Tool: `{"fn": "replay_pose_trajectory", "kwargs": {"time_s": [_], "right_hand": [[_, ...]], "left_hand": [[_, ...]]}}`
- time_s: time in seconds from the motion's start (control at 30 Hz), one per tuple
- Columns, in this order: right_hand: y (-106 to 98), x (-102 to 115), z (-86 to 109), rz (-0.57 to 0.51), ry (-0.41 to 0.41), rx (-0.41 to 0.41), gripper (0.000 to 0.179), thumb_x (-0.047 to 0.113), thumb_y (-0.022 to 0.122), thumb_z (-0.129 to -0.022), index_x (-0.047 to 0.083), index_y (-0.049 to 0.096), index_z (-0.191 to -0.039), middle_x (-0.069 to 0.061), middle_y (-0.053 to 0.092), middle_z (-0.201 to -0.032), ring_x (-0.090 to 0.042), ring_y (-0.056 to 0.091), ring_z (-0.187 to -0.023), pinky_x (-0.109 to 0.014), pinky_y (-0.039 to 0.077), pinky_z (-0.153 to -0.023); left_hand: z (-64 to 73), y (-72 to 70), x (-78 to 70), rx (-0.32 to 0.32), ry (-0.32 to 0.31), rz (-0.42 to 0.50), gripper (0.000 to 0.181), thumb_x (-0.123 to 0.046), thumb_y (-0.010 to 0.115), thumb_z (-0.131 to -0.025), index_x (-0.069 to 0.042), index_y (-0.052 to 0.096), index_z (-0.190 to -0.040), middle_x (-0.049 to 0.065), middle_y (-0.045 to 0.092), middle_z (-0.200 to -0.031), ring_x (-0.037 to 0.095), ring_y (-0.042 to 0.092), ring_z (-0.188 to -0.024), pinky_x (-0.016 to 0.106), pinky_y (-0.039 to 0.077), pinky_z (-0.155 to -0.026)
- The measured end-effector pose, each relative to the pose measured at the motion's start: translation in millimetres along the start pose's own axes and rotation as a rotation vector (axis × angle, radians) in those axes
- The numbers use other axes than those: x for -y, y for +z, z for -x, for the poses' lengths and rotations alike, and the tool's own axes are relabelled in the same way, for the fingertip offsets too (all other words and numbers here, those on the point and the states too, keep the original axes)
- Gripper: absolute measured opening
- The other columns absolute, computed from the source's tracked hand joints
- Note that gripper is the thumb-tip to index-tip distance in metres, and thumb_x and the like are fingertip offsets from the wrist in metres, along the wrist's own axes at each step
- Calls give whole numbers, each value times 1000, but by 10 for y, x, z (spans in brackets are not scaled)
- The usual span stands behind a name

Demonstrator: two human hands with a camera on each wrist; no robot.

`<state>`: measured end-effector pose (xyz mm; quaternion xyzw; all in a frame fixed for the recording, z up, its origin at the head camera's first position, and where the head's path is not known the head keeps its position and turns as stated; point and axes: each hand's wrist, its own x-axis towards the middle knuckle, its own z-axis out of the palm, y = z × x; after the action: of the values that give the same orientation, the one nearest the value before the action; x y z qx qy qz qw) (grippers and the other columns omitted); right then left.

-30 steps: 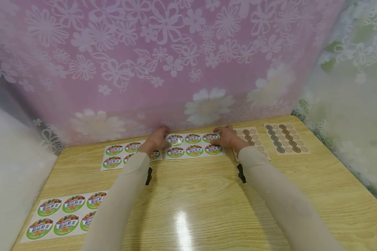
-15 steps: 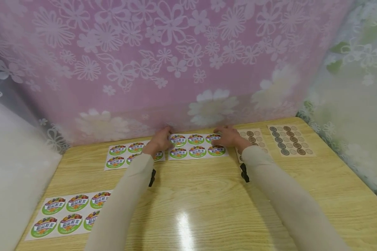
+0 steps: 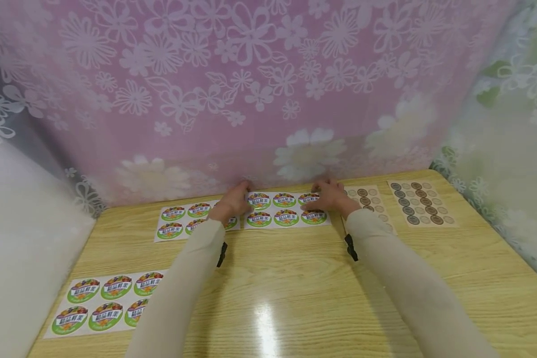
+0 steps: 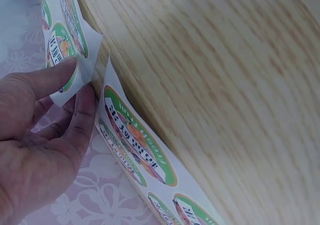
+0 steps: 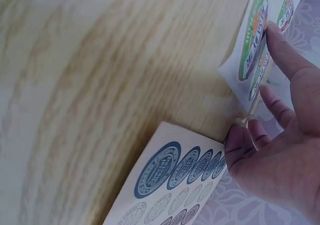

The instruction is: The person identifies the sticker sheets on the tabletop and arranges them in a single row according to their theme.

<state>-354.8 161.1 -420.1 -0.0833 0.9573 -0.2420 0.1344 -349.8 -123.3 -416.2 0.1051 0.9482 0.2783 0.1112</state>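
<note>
In the head view, a white sheet of round fruit stickers lies near the table's back edge. My left hand is at its left end. In the left wrist view that hand pinches the lifted end of the sheet, thumb on the printed face and fingers behind it. My right hand is at the right end. Its thumb touches the stickers, while the other fingers spread toward the back edge, close to a beige sheet of round seal stickers. A neighbouring fruit sticker sheet lies just left, partly hidden by my left arm.
Another fruit sticker sheet lies at the front left of the wooden table. A second beige seal sheet is at the back right. A pink flowered cloth hangs along the back edge, with pale flowered cloth at the right.
The head view has shifted a little, so the table and sheets appear slightly further right. Both hands stay at the ends of the same fruit sticker sheet.
</note>
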Motion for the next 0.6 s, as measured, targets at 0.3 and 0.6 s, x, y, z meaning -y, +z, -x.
{"fn": "replay_pose_trajectory", "kwargs": {"time_s": [0.3, 0.6], "right_hand": [[-22, -1, -49, -10, 6, 44, 60, 45, 74, -81, 10, 52, -125, -26, 17, -145, -48, 15, -127, -59, 28, -96], [-45, 14, -51, -27, 27, 43, 56, 41, 77, -80, 7, 51, -117, -26, 15, -147, -48, 15, -129, -56, 32, -94]], "left_hand": [[8, 4, 12, -8, -7, 12, 57, -5, 71, -85, -10, 45, -135, 12, 53, -126, 28, 52, -109, 42, 45, -86], [21, 0, -3, -1, -4, 1, 56, -5, 71, -86, -10, 45, -135, 12, 51, -131, 29, 52, -112, 42, 45, -85]]}}
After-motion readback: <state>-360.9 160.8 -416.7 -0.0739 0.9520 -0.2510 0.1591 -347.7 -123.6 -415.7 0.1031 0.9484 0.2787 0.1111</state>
